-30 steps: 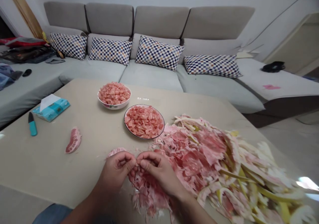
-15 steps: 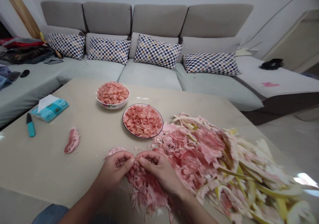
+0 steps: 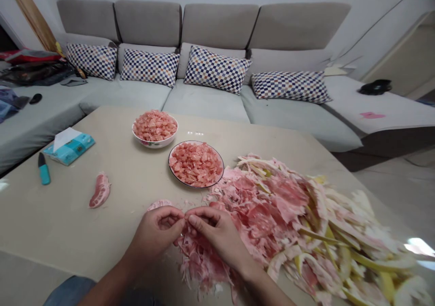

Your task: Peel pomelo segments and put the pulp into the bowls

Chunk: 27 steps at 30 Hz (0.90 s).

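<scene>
My left hand (image 3: 154,235) and my right hand (image 3: 214,235) meet at their fingertips over the near table edge, pinching a small piece of pomelo flesh and membrane that is hard to make out between them. Shredded pink membrane (image 3: 200,260) lies under my right hand, joining a large heap of pomelo peel and pith (image 3: 288,206) with yellow rind strips. A pink piece (image 3: 159,204) lies just past my left fingers. Farther off, a white plate of pomelo pulp (image 3: 196,164) and a full floral bowl (image 3: 155,129) stand side by side. One whole pomelo segment (image 3: 100,191) rests to the left.
The beige table (image 3: 68,206) also holds a blue tissue pack (image 3: 70,147) and a teal utility knife (image 3: 43,168) at its left. Beyond its far edge is a grey sofa (image 3: 204,106) with checked cushions and scattered clothes.
Both hands stay together at the same spot, with only small finger shifts. The view has moved slightly. Nothing on the table has visibly moved.
</scene>
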Each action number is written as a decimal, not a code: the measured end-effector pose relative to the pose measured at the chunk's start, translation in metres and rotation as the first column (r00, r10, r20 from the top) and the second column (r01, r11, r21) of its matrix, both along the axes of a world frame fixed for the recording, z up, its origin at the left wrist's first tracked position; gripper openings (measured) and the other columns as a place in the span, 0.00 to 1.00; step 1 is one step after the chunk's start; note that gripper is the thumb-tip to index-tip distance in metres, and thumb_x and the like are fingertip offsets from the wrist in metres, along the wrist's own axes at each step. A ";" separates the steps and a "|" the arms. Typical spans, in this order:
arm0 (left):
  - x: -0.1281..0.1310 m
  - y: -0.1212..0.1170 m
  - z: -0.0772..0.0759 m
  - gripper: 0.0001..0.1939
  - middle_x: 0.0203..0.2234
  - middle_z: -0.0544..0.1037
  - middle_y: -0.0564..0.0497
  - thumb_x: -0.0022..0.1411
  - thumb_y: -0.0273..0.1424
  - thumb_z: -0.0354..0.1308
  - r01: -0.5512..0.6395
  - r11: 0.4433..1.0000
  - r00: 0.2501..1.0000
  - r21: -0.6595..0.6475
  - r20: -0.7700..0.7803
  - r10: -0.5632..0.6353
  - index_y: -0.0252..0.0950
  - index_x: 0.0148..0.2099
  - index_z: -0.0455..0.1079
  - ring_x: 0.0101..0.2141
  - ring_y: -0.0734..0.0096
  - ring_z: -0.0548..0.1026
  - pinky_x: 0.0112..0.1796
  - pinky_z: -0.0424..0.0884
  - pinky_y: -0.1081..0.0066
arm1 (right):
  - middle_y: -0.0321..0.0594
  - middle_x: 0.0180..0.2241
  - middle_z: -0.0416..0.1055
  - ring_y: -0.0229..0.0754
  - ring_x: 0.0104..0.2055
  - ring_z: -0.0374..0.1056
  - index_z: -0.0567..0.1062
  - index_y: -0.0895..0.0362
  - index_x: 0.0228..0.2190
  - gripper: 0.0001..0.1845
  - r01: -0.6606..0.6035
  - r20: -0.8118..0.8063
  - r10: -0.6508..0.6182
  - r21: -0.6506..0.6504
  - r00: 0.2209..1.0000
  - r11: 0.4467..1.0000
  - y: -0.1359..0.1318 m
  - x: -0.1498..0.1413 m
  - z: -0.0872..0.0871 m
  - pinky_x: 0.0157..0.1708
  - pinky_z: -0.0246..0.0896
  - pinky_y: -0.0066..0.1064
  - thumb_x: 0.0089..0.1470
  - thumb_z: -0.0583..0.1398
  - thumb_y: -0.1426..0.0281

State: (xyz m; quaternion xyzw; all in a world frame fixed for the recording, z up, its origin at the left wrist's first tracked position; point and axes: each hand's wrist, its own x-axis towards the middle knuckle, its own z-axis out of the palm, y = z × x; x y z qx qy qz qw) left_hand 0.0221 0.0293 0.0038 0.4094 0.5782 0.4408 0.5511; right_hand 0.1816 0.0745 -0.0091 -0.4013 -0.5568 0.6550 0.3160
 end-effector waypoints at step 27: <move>-0.008 0.002 0.002 0.11 0.19 0.74 0.54 0.50 0.36 0.64 -0.019 1.000 0.991 -0.004 0.133 0.019 0.32 0.28 0.72 0.20 0.74 0.72 0.25 0.70 0.73 | 0.36 0.26 0.74 0.34 0.27 0.69 0.79 0.58 0.32 0.17 0.008 -0.159 -0.034 -0.161 0.987 0.987 0.016 0.013 -0.001 0.30 0.65 0.26 0.45 0.70 0.59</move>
